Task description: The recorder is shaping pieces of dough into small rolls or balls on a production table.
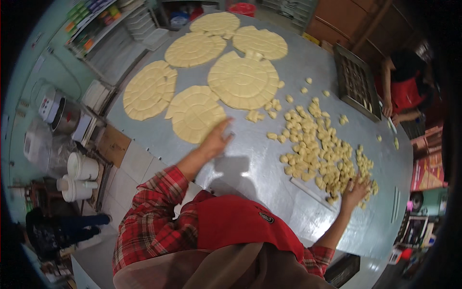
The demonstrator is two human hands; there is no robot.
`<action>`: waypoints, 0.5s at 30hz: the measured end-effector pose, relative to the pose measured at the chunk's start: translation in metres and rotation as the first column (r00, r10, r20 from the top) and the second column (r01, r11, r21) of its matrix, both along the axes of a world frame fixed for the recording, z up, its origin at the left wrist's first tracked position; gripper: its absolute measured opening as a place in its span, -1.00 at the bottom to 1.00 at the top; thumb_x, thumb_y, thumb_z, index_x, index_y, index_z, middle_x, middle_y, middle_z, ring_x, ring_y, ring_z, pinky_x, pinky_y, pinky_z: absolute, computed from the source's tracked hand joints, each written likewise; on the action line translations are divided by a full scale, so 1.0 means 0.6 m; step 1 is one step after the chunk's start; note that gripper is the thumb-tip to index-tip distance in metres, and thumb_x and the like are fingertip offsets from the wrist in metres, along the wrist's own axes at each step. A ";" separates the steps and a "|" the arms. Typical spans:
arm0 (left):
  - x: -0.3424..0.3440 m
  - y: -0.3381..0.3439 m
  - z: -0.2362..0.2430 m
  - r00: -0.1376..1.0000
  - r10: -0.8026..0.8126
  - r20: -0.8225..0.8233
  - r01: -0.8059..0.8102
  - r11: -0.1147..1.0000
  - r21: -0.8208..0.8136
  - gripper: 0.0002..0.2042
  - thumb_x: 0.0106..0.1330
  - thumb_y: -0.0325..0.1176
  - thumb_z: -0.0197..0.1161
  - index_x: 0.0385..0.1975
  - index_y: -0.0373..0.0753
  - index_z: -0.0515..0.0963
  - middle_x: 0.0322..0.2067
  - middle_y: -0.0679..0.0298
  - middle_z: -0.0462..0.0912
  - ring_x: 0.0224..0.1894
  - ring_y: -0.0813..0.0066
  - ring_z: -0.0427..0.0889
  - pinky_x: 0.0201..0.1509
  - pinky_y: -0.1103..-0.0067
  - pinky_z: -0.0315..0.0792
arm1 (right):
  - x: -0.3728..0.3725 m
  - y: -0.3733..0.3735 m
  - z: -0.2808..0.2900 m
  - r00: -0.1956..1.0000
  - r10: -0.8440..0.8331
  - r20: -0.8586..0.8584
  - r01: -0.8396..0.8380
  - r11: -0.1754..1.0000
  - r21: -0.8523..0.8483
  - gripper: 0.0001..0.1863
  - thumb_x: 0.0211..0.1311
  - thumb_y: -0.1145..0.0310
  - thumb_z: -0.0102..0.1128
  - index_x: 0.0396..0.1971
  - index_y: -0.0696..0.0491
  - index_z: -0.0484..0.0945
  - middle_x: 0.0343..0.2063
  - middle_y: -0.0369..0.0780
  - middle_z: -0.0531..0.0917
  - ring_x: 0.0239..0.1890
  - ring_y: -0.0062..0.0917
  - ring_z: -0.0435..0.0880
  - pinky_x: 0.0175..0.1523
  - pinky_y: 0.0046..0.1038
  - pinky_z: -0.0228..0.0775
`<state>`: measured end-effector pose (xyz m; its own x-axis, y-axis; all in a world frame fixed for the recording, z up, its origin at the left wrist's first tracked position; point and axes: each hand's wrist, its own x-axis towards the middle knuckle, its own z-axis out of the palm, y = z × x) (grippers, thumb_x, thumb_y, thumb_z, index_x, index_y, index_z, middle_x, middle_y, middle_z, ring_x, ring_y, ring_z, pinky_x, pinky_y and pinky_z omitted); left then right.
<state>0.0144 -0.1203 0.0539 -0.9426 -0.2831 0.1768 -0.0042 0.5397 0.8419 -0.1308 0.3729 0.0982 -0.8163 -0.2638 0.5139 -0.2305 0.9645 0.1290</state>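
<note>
Several flat dough rounds (243,79), scored into rings and wedges, lie on the metal table at the far left and middle. My left hand (215,143) is by the right edge of the nearest dough round (195,113); its fingers are apart and it holds nothing. Whether it touches the dough is hard to tell. A loose heap of small dough pieces (308,149) spreads over the right half of the table. At the heap's near right end, my right hand (355,193) rests over the pieces with its fingers spread, partly mixed among them.
A thin pale strip (313,193) lies along the heap's near edge. At the far right a dark baking tray (358,89) holds rows of pieces, beside a person in a red apron (406,94). White buckets (83,166) and a mixer (65,113) stand left of the table.
</note>
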 end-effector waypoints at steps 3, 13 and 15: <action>0.027 -0.176 -0.003 0.878 0.458 -0.138 -0.479 0.848 -0.227 -0.61 0.15 -0.56 0.03 0.03 -0.38 0.33 0.04 -0.09 0.38 0.13 0.06 0.33 0.21 0.39 0.21 | -0.008 -0.026 0.026 0.999 0.007 -0.045 -0.010 0.998 -0.058 -0.45 0.06 0.42 0.03 0.15 -0.01 0.30 0.22 0.01 0.16 0.26 -0.10 0.10 0.27 -0.08 -0.12; 0.053 -0.378 -0.100 0.638 0.606 0.474 -0.501 0.795 -0.342 -0.49 0.04 -0.15 0.22 -0.09 -0.43 0.41 -0.16 -0.08 0.53 -0.06 0.02 0.49 0.04 0.35 0.37 | 0.143 -0.374 -0.045 0.681 0.666 0.303 -0.445 0.706 -0.551 -0.50 -0.06 0.57 0.09 0.00 0.06 0.42 0.19 0.04 0.20 0.19 -0.07 0.22 0.23 -0.20 0.07; 0.067 -0.375 -0.119 0.678 0.626 0.384 -0.466 0.771 -0.433 -0.62 0.11 -0.23 0.15 -0.18 -0.41 0.46 -0.21 -0.09 0.55 -0.10 0.06 0.52 -0.02 0.36 0.40 | 0.170 -0.408 -0.044 0.602 0.724 0.336 -0.469 0.662 -0.585 -0.52 -0.07 0.58 0.08 -0.02 0.05 0.45 0.18 0.05 0.22 0.16 -0.07 0.26 0.22 -0.22 0.10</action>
<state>0.0544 -0.3454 -0.0174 -0.6078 -0.7883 -0.0957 -0.7324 0.5100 0.4510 -0.0291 0.1280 0.0716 -0.6995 -0.6660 0.2590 -0.6747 0.4961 -0.5465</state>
